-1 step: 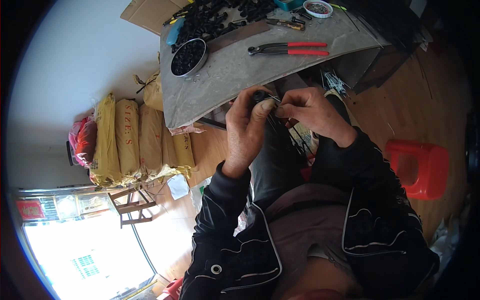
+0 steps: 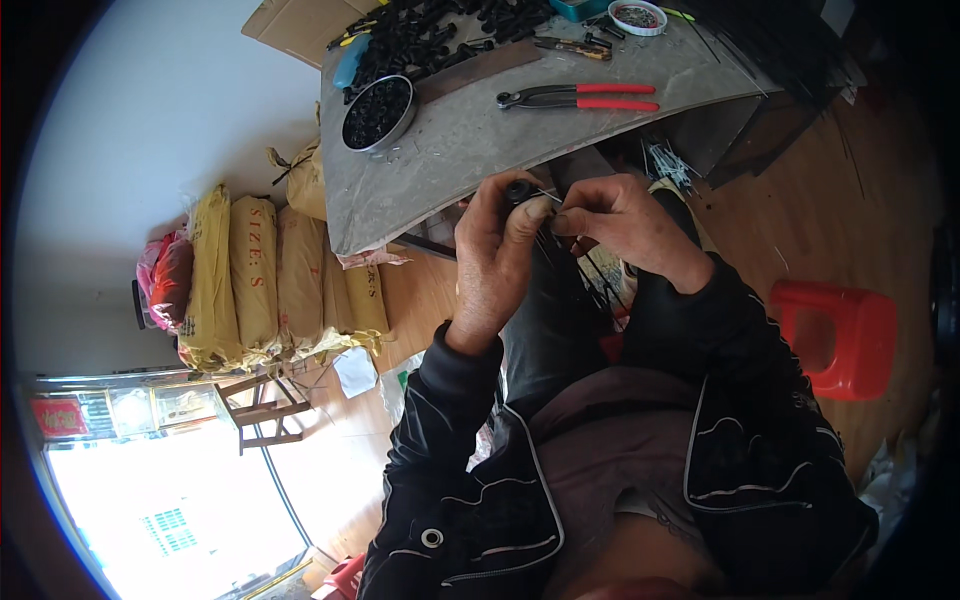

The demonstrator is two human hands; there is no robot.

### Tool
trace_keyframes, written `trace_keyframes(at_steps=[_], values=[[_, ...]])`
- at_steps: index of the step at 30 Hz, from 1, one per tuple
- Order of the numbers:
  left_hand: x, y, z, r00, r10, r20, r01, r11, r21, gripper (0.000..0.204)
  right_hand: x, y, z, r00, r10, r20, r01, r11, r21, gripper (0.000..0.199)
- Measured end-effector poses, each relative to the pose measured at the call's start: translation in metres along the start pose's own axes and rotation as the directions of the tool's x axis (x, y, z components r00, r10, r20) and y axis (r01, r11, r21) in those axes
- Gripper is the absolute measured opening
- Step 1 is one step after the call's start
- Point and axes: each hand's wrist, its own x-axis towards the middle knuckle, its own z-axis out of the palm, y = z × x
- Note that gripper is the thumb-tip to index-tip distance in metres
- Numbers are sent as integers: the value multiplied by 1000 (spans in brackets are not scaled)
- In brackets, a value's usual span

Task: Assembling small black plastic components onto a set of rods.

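My left hand [image 2: 497, 255] grips a small black round part [image 2: 518, 190] just below the near edge of a grey table [image 2: 470, 150]. My right hand [image 2: 625, 225] pinches a thin metal wire [image 2: 549, 196] whose tip meets the black part. Both hands touch at the fingertips above my lap. A bundle of thin wires [image 2: 592, 272] hangs under the hands, partly hidden by them.
On the table stand a metal bowl of black parts [image 2: 377, 112], red-handled pliers [image 2: 585, 97], a heap of black parts [image 2: 430, 35] and a white dish [image 2: 637, 15]. A red plastic stool [image 2: 835, 335] stands to my right, yellow sacks [image 2: 260, 275] to my left.
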Motion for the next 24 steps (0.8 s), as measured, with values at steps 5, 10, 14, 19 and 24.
trace_keyframes(at_steps=[5,10,14,19,24], values=[[1,9,-2,994,-63,94,73,991,-111,25,1,3,1,998,49,47,-52,997,65,15],[8,-10,-14,972,32,232,-22,999,-46,32,3,1,6,997,76,31,-78,995,63,15],[5,-22,-8,988,90,126,-59,973,-225,30,5,0,12,998,60,29,-59,998,-32,17],[1,-25,-4,998,56,-18,-58,885,-461,29,6,-16,17,952,-240,-192,203,960,-191,21],[-4,-26,2,991,-60,-123,-22,818,-575,51,21,-27,35,857,-509,-78,430,791,-434,30]])
